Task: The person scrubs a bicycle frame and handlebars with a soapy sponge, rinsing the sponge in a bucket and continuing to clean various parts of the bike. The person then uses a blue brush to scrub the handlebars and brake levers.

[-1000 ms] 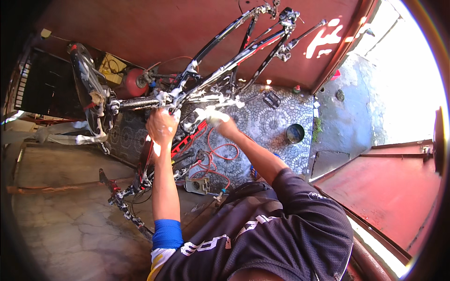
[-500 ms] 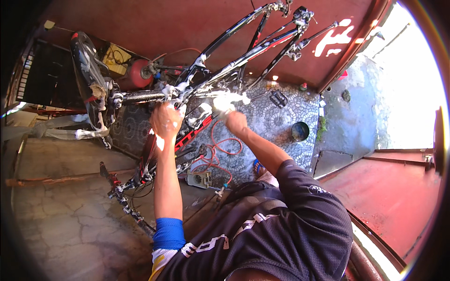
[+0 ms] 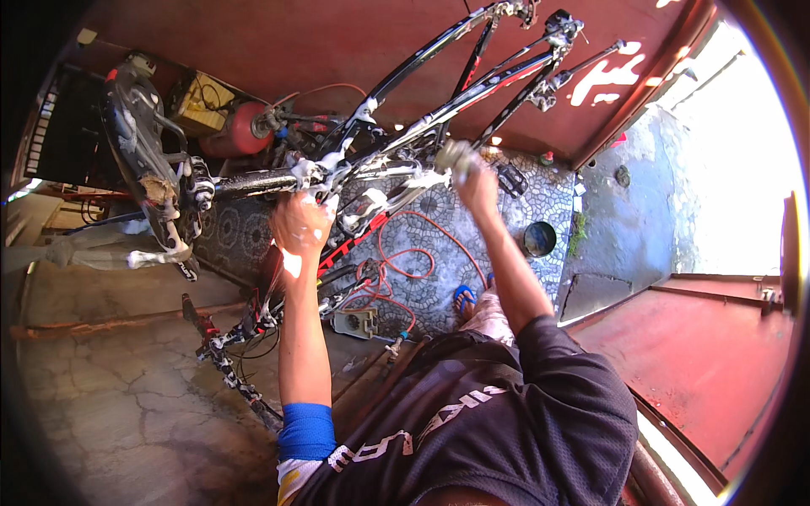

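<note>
Soapy bike frame held and scrubbed at chest height.

Left hand [image 3: 299,226] was closed round the foam-covered black and red metal bicycle frame [image 3: 396,152]; right hand [image 3: 477,181] pinched a pale sudsy sponge [image 3: 454,155] against a tube just above it. Judged risks: slick foam could let the left grip slide; orange hose [image 3: 413,253] coiled below might snag a foot.

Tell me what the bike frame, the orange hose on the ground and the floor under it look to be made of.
Bike frame: glossy black and red painted tubing, metal or carbon, cannot tell; white foam clings to it.
Orange hose: flexible rubber or plastic, since it lies in loose loops.
Floor: grey patterned stone or concrete paving, matte.
</note>
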Demonstrator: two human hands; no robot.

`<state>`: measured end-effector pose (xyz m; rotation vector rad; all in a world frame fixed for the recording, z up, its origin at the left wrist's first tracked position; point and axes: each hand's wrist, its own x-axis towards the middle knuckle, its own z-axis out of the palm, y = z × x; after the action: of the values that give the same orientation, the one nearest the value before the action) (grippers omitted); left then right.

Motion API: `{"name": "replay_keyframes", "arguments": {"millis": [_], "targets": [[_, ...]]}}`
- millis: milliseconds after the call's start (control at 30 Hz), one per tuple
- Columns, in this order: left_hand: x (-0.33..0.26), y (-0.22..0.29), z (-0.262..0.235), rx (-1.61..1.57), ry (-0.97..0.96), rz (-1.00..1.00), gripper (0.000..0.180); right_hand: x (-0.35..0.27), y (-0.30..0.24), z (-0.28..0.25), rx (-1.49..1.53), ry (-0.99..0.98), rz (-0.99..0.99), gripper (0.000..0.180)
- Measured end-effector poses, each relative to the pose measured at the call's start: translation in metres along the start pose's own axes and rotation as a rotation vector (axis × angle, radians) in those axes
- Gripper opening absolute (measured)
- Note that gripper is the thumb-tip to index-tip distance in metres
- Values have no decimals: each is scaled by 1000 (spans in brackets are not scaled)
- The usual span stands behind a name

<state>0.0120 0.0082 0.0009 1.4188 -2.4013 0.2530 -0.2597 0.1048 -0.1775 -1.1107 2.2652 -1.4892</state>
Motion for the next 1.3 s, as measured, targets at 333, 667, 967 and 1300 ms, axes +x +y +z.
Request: {"name": "replay_keyframes", "arguments": {"millis": [333,667,967,1300], "targets": [[14,7,13,-58,78,92,28,89,-2,13,-443,-173,-63,24],[15,10,35,-149,325,302,46,53,56,49,-345,-274,-80,24],[13,11,16,-87,57,123,42,61,50,22,147,-115,251,28],[10,10,8,-146,157,187,34,121,-12,-3,-587,-361,-76,33]]}}
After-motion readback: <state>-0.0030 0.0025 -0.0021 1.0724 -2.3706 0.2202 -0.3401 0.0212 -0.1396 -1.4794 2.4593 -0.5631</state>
